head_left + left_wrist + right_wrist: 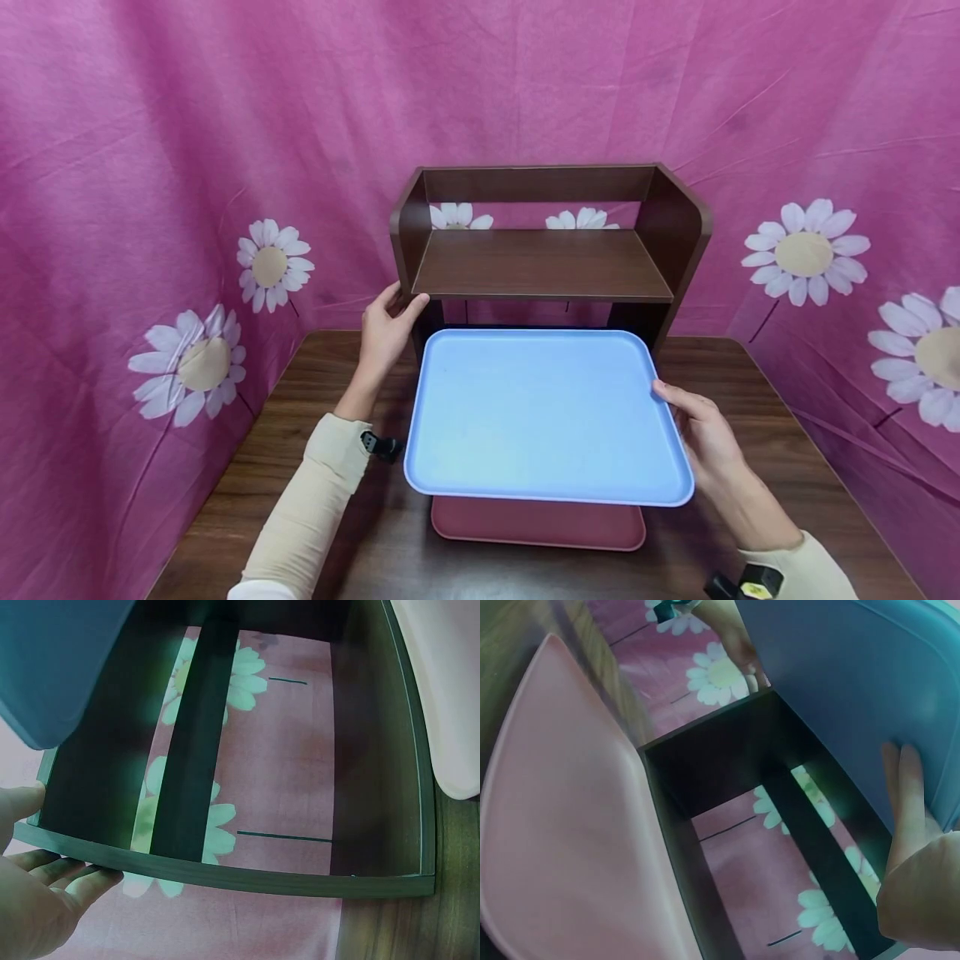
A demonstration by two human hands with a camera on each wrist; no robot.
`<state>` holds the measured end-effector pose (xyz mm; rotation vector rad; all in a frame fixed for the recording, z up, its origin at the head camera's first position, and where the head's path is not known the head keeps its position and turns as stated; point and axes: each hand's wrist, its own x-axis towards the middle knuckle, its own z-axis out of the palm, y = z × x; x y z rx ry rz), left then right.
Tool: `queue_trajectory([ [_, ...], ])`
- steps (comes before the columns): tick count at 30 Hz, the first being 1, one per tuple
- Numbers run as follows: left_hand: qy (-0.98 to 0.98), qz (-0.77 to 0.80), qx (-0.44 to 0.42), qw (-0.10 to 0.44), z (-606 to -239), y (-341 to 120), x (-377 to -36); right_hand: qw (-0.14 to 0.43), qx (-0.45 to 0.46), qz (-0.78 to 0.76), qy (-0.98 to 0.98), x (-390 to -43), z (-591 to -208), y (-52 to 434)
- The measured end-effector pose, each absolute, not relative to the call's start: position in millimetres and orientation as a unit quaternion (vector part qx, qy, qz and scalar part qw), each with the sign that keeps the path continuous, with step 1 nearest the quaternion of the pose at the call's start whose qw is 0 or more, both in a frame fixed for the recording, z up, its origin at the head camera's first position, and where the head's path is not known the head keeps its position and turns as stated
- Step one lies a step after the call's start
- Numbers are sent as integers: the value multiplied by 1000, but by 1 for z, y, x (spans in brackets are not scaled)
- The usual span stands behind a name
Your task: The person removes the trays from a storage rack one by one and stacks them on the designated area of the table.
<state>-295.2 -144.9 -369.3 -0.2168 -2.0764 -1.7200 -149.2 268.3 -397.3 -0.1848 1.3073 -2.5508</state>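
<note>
The light blue tray (547, 412) is held up in the air, just in front of the brown wooden shelf (543, 262) and above a pink tray (538, 523) that lies on the dark wooden table (757, 417). Its right edge is gripped by the right hand (705, 433), thumb on top and fingers (904, 795) flat underneath. The front left corner of the shelf is held by the left hand (386, 329), thumb over the edge. The blue tray looks stiff, light and smooth, so it may be slippery; it is probably best held by its raised rim. No writing or labels can be seen anywhere.
</note>
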Motion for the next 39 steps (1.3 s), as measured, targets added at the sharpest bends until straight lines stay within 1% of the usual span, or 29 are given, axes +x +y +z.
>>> queue_trajectory([
  [9, -746, -629, -77, 203, -367, -144, -293, 130, -56, -879, 454, -147, -414, 271],
  [13, -751, -627, -74, 193, -352, -140, -279, 138, -54, -881, 450, -145, -422, 272],
  [17, -754, -623, -76, 193, -342, -138, -268, 132, -47, -881, 452, -143, -429, 273],
  [25, -753, -624, -74, 195, -343, -138, -271, 120, -19, -878, 463, -141, -445, 278],
  [32, -751, -627, -69, 195, -365, -145, -294, 121, -8, -878, 463, -140, -457, 280],
  [39, -747, -628, -73, 204, -368, -145, -294, 117, 2, -873, 474, -140, -467, 281],
])
